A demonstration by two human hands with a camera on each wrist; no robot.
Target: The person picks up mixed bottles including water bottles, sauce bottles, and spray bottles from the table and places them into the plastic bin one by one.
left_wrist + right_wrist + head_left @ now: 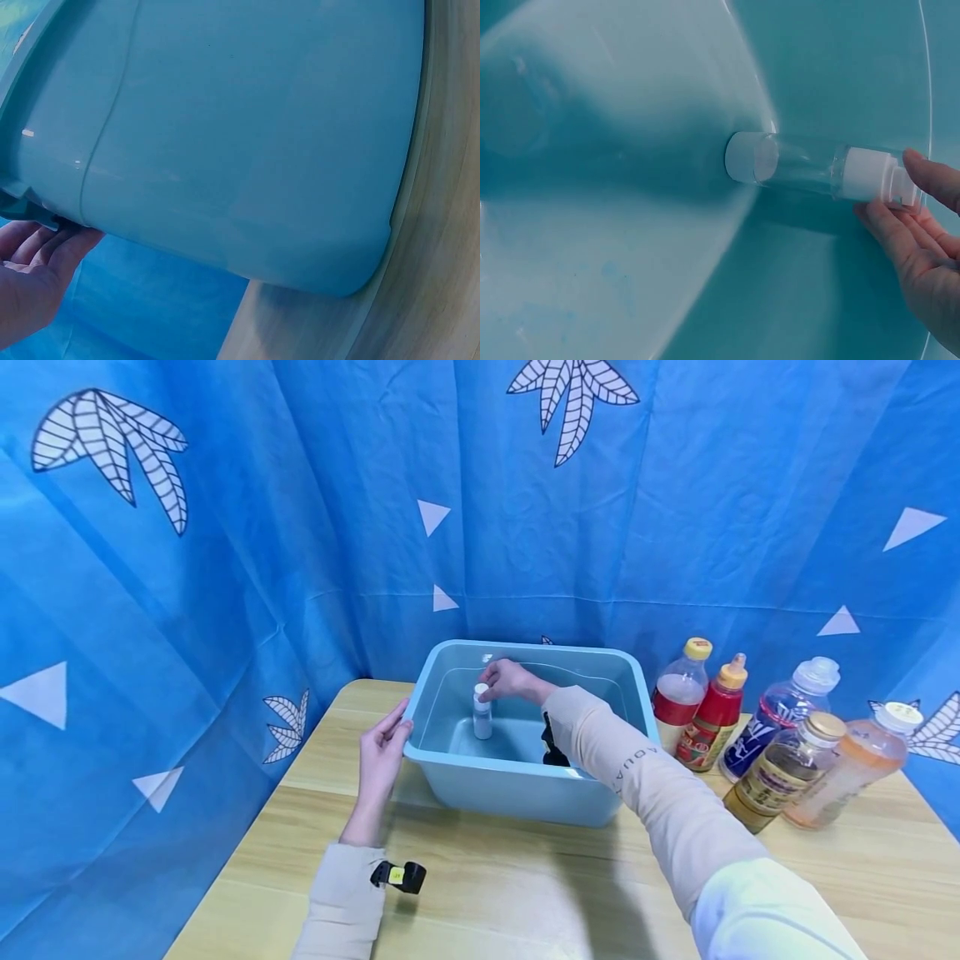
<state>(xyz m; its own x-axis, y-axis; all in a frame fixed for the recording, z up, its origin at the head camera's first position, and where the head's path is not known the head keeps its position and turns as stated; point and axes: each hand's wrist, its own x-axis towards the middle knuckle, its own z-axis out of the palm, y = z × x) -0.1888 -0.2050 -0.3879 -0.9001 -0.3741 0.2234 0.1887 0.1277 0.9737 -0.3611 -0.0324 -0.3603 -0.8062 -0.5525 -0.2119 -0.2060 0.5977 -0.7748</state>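
Note:
A light-blue plastic storage bin (pixel 517 789) stands on the table. Inside it, near its left end, a small clear pump bottle with a white top and white base (pixel 482 723) stands upright on the floor of the bin. My right hand (pixel 512 682) pinches the bottle's white top between thumb and fingers; the right wrist view shows the bottle (pixel 802 165) and the hand (pixel 930 240) close up. At the bin's left end my left hand (pixel 381 760) grips the rim. Its fingers (pixel 56 247) lie under the rim's edge in the left wrist view.
Right of the bin several bottles stand together: one with a yellow cap (pixel 680 689), a red squeeze bottle (pixel 710 718), a blue-labelled one (pixel 772 718), a brown one (pixel 780 777) and an orange-tinted one (pixel 851 768). A blue curtain (pixel 525 543) hangs behind the wooden table (pixel 480 893).

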